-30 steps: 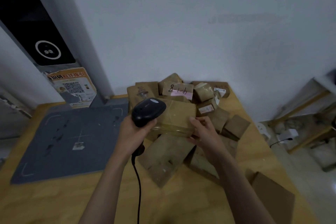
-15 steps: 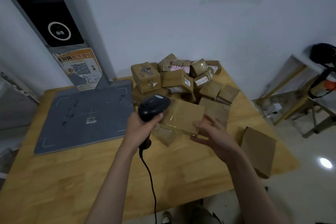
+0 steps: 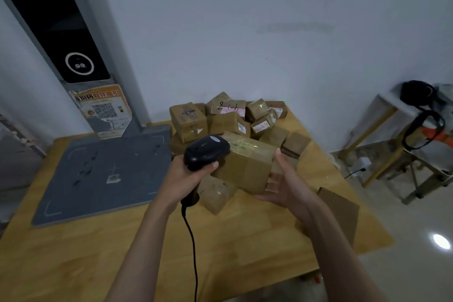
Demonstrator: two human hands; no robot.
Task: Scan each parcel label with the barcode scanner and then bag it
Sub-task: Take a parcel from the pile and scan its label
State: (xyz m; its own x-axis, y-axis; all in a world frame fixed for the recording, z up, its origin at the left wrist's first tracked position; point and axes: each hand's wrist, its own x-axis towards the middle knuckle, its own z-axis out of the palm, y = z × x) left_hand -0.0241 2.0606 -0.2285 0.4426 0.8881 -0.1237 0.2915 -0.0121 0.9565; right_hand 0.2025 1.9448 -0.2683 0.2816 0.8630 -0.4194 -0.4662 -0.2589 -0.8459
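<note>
A person's left hand [image 3: 190, 174] grips the handle of a black barcode scanner [image 3: 206, 151], its head just above the near-left corner of a taped brown parcel [image 3: 245, 165]. The right hand [image 3: 285, 185] supports that parcel from beneath and from the right, thumb up along its side and fingers loosely spread under it, holding it above the wooden table [image 3: 147, 247]. The scanner's cable [image 3: 192, 240] trails down toward the camera. Behind the held parcel, a heap of small brown boxes [image 3: 228, 117] is piled against the white wall. Left of the parcel lies a grey mat [image 3: 103, 174]; to its right, a flat cardboard piece [image 3: 339, 208] sits near the table's edge.
</note>
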